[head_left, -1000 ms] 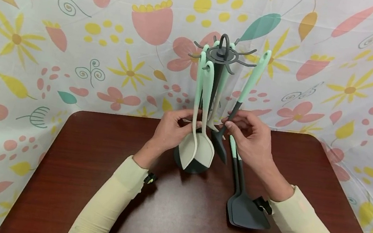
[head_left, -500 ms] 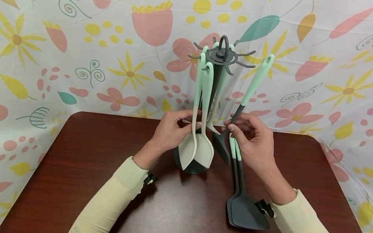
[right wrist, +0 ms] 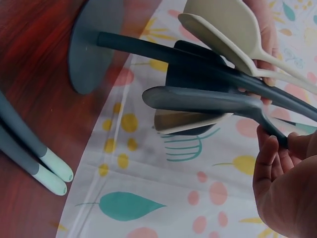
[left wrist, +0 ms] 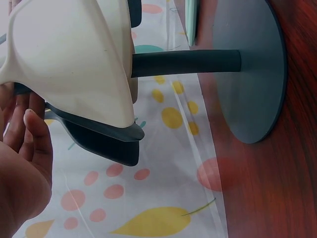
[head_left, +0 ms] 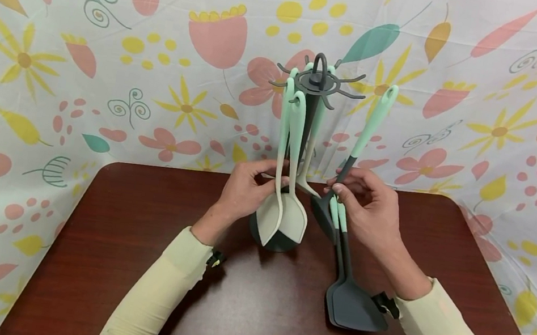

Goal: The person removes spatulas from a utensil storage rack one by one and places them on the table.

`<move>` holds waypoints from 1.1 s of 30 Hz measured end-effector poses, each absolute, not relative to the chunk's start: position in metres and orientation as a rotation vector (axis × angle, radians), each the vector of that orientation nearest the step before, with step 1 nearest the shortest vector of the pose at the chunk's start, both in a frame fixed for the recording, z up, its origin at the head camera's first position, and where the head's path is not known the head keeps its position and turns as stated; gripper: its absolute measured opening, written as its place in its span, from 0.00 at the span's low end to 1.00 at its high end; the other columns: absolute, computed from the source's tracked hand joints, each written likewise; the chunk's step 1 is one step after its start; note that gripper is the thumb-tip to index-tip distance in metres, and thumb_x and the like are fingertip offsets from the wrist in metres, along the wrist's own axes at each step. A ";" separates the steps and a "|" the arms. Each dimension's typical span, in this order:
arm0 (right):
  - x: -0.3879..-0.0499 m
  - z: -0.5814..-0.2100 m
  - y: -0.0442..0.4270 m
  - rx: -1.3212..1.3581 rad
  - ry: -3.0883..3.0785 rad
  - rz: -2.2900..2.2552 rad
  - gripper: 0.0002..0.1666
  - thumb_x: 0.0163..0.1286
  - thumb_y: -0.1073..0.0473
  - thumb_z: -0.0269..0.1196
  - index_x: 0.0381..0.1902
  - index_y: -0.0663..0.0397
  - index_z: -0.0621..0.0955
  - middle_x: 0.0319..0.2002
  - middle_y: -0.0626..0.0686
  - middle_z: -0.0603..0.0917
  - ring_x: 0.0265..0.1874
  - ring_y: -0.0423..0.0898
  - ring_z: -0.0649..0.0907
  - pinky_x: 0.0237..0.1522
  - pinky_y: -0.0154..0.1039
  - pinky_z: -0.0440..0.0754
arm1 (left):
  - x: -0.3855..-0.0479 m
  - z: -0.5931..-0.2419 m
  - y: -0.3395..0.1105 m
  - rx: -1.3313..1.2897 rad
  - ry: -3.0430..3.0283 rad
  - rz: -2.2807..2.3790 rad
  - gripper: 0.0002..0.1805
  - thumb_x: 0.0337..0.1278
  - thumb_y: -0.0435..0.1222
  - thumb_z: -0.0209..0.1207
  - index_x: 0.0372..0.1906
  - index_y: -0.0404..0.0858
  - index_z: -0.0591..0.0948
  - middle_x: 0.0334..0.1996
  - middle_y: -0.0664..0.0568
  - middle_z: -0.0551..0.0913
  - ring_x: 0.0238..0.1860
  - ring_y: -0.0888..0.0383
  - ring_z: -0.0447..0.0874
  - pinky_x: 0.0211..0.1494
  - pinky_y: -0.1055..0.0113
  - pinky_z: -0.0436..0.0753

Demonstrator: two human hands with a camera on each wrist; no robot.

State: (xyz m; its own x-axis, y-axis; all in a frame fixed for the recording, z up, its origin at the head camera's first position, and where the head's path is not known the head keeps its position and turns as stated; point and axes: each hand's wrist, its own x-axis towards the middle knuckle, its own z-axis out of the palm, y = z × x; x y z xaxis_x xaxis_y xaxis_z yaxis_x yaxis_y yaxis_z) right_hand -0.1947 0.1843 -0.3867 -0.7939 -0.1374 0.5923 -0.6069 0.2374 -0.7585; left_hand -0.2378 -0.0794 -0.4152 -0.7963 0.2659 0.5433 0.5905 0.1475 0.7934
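Observation:
My right hand (head_left: 371, 205) pinches the lower neck of a dark grey spoon (head_left: 375, 116) with a mint handle. The spoon leans to the right, apart from the hooks, its bowl low beside the stand. My left hand (head_left: 250, 185) reaches behind the cream utensils and grips the dark pole of the utensil stand (head_left: 317, 83); the utensils partly hide its fingers. Two cream utensils (head_left: 294, 220) with mint handles hang at the stand's front left. Further utensils hang behind; in the right wrist view a dark head (right wrist: 198, 74) shows behind the pole.
Two dark turners (head_left: 357, 309) lie overlapped on the brown table (head_left: 137, 218), below my right hand, mint handles toward the stand. The stand's round base (left wrist: 252, 89) rests on the table. A flowered cloth (head_left: 109, 53) hangs behind the table's far edge.
My right hand has drifted right and slightly down with the spoon, so it leans further from the stand. My left hand has stayed at the pole.

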 end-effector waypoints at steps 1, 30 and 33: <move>-0.194 -0.387 0.185 0.683 -2.110 1.587 0.18 0.70 0.79 0.66 0.55 0.63 0.85 0.41 0.62 0.91 0.38 0.48 0.92 0.41 0.33 0.88 | -0.238 -0.415 -0.079 -0.831 -2.153 -1.697 0.14 0.67 0.36 0.72 0.55 0.43 0.91 0.39 0.54 0.93 0.43 0.61 0.91 0.44 0.64 0.87; -0.181 -0.383 0.200 0.606 -2.143 1.487 0.14 0.70 0.79 0.66 0.51 0.68 0.84 0.39 0.67 0.90 0.37 0.46 0.91 0.41 0.28 0.86 | -0.237 -0.416 -0.078 -0.811 -2.142 -1.764 0.14 0.67 0.36 0.72 0.56 0.42 0.91 0.39 0.49 0.93 0.39 0.47 0.92 0.36 0.67 0.84; -0.177 -0.376 0.198 0.601 -2.139 1.468 0.13 0.70 0.79 0.66 0.50 0.69 0.84 0.38 0.68 0.89 0.37 0.42 0.91 0.40 0.28 0.86 | -0.238 -0.416 -0.078 -0.813 -2.141 -1.755 0.15 0.67 0.36 0.72 0.56 0.42 0.91 0.39 0.49 0.93 0.39 0.48 0.93 0.36 0.66 0.85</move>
